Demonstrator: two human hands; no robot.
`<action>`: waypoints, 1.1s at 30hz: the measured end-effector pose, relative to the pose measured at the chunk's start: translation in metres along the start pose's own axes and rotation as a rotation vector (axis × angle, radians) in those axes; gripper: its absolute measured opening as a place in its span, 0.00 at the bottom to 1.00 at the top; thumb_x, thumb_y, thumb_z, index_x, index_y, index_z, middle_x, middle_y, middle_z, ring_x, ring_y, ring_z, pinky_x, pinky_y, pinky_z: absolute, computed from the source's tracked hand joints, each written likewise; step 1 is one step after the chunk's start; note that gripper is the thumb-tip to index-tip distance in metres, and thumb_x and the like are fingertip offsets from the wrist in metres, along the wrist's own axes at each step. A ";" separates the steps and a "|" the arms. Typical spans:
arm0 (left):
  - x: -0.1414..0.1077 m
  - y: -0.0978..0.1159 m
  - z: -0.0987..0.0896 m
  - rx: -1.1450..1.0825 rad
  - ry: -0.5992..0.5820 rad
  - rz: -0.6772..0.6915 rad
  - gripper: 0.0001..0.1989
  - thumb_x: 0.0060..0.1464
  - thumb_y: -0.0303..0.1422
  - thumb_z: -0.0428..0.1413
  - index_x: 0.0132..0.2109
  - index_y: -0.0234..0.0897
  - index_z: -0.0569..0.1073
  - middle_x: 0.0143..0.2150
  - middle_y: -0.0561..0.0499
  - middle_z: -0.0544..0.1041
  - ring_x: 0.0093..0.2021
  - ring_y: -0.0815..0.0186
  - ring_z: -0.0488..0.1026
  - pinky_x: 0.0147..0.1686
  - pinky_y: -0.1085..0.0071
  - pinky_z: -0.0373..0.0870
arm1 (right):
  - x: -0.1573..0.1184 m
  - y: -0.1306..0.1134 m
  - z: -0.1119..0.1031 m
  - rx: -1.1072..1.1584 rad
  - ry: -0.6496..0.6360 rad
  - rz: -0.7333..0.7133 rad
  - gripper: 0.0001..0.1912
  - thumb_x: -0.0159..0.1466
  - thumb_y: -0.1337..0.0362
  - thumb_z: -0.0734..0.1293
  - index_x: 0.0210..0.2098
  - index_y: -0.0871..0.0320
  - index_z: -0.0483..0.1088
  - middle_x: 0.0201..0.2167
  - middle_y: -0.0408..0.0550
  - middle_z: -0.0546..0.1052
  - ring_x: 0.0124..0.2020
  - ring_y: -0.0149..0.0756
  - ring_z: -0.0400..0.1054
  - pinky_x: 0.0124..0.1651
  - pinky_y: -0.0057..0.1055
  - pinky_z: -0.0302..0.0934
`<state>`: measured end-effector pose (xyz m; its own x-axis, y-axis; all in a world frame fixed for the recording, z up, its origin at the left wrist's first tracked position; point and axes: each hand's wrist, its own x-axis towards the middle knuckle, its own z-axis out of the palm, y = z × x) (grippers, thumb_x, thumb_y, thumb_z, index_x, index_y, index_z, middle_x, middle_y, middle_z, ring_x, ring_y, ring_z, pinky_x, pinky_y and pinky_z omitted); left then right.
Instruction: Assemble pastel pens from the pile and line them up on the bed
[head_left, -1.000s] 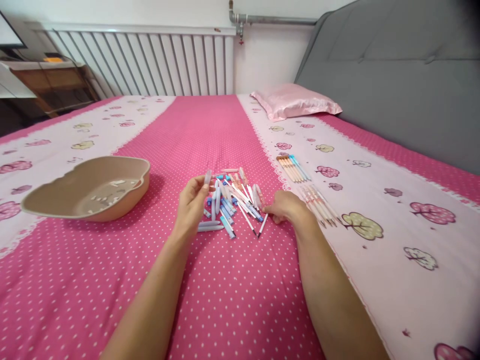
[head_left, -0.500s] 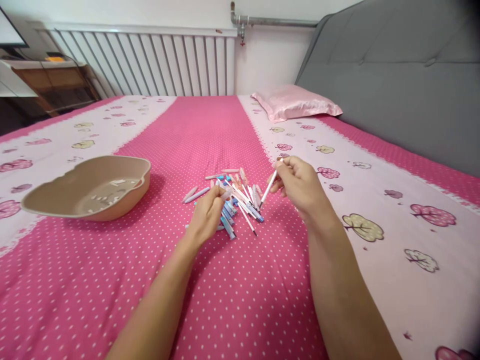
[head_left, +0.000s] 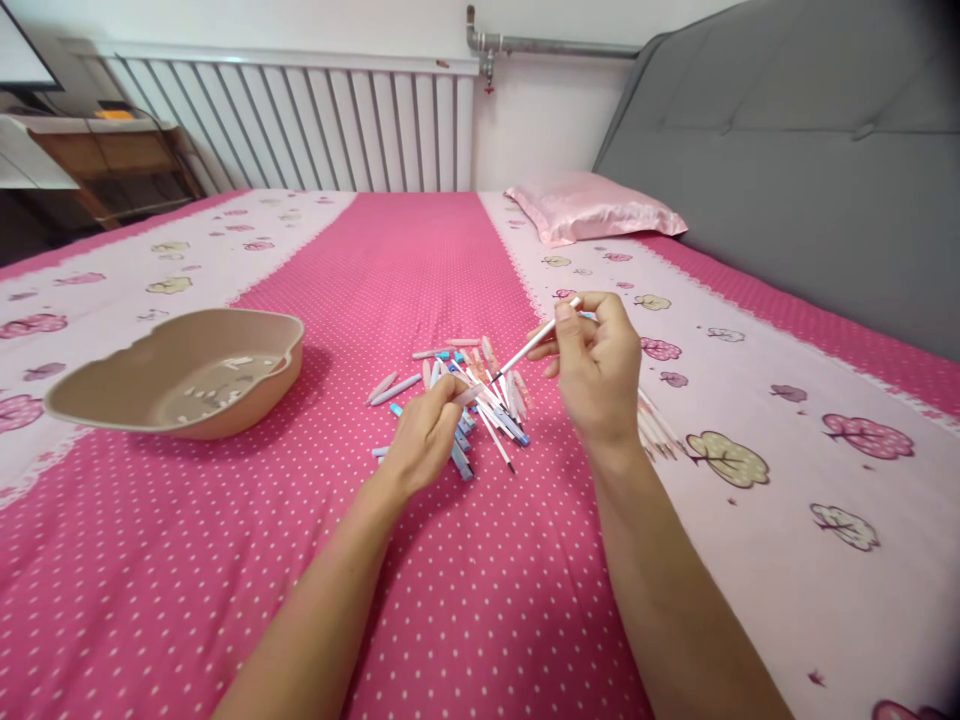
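My right hand pinches a slim white pen refill, its dark tip slanting down to the left. A bit of blue shows behind those fingers; I cannot make out what it is. My left hand is closed on a pale, translucent pen barrel, and the refill's tip is close to its end. Below both hands lies a loose pile of pen parts: white refills, blue barrels and pinkish barrels. My left hand hides part of the pile.
On the left stands a beige basin with small white pieces inside. Several pens lie side by side beyond my right wrist. A pink pillow rests near the grey headboard. All lie on a pink dotted bedspread.
My right hand has turned, bringing the refill to a flatter slant with its tip near the barrel in my left hand. The row of pens by my right wrist has come into view.
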<state>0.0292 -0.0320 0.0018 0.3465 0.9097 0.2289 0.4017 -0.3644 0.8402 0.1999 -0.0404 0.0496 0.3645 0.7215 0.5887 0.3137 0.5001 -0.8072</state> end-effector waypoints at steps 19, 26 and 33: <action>-0.002 0.007 0.004 -0.078 -0.105 0.042 0.10 0.60 0.38 0.42 0.34 0.38 0.61 0.27 0.55 0.61 0.27 0.68 0.58 0.27 0.71 0.56 | -0.005 0.004 0.008 0.038 -0.134 0.130 0.07 0.63 0.60 0.63 0.38 0.56 0.62 0.24 0.40 0.73 0.22 0.30 0.72 0.25 0.26 0.65; -0.003 0.011 0.006 -0.081 -0.125 0.065 0.12 0.61 0.41 0.42 0.35 0.39 0.62 0.25 0.56 0.59 0.25 0.68 0.59 0.25 0.71 0.56 | -0.005 0.000 0.006 0.020 -0.161 0.116 0.08 0.62 0.64 0.62 0.42 0.56 0.62 0.24 0.39 0.73 0.24 0.29 0.72 0.28 0.27 0.66; -0.003 0.010 0.007 -0.153 -0.122 0.054 0.14 0.61 0.43 0.43 0.35 0.39 0.63 0.23 0.56 0.59 0.24 0.68 0.58 0.23 0.72 0.57 | -0.008 0.002 0.008 -0.003 -0.243 0.039 0.19 0.62 0.68 0.62 0.52 0.55 0.59 0.27 0.39 0.73 0.31 0.32 0.73 0.35 0.31 0.67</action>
<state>0.0379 -0.0400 0.0061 0.4681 0.8552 0.2224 0.2492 -0.3693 0.8953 0.1908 -0.0415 0.0433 0.1550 0.8346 0.5286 0.3062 0.4682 -0.8289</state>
